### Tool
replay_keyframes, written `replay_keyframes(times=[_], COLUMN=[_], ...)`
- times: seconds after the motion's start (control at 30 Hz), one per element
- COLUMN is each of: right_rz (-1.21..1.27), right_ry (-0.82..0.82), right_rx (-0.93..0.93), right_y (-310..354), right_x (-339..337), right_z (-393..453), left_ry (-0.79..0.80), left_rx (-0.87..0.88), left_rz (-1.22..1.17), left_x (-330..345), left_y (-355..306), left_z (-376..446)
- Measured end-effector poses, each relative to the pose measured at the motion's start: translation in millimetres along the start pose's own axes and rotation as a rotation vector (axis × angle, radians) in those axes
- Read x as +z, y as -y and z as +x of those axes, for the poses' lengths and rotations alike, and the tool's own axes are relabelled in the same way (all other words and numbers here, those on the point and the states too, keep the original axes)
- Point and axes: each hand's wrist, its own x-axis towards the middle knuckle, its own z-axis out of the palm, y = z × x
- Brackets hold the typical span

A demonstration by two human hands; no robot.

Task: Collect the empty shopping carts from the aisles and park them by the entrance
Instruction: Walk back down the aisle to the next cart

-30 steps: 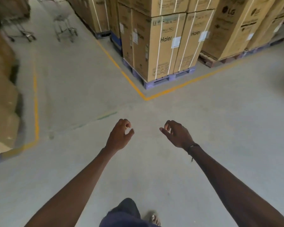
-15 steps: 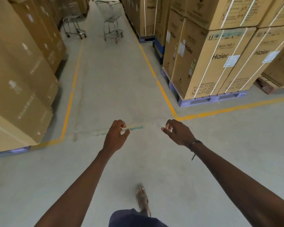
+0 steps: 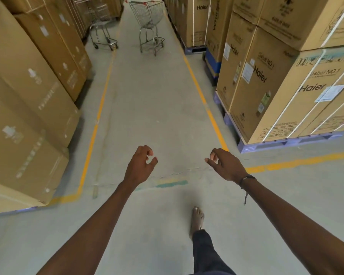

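A person stands at the mouth of a warehouse aisle, looking down over two outstretched bare arms; the left hand (image 3: 140, 167) and right hand (image 3: 225, 165) hang side by side above the concrete floor (image 3: 157, 108), each grip loosely curled around nothing, thumbs and fingers apart. The spacing between the hands looks suited to a cart handle, probably in readiness for one. Far ahead of both hands, well apart from them, an empty wire shopping cart (image 3: 148, 24) stands in the middle of the aisle; a second cart (image 3: 99, 26) sits ahead and to the left of the left hand, tucked close against the stacked cardboard boxes (image 3: 28, 92) there, seemingly left where someone finished with it. More boxes marked Haier (image 3: 276, 80) rise on blue pallets ahead and to the right of the right hand; yellow floor lines (image 3: 205, 104) edge the walkway on both sides, keeping stock clear of it. A bare foot (image 3: 197, 217) shows below and between the hands, mid-stride; a dark cord bracelet (image 3: 245, 178) circles the right wrist. Neither cart has been reached yet; collecting appears only about to begin.
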Motion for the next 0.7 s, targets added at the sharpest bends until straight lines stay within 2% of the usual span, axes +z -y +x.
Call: replay_keyframes(times=[0.2,0.53,0.7], right_rz=[0.004,0.025,0.034], right_ry=[0.021,0.088,0.098], right_rx=[-0.027,-0.11,-0.11], right_y=[-44.3,-72.4,-82.6], right_x=[3.0,-31.4,-20.8], right_z=[185.1,492.9,628.6], left_ry=[-0.032,-0.124,-0.167], left_rx=[-0.071,-0.154,-0.177], left_rz=[0.014,-0.001,-0.021], left_x=[21.1,11.6,4.0], left_y=[31.9,48.8,94.0], left_z=[161.4,428.7,549.1])
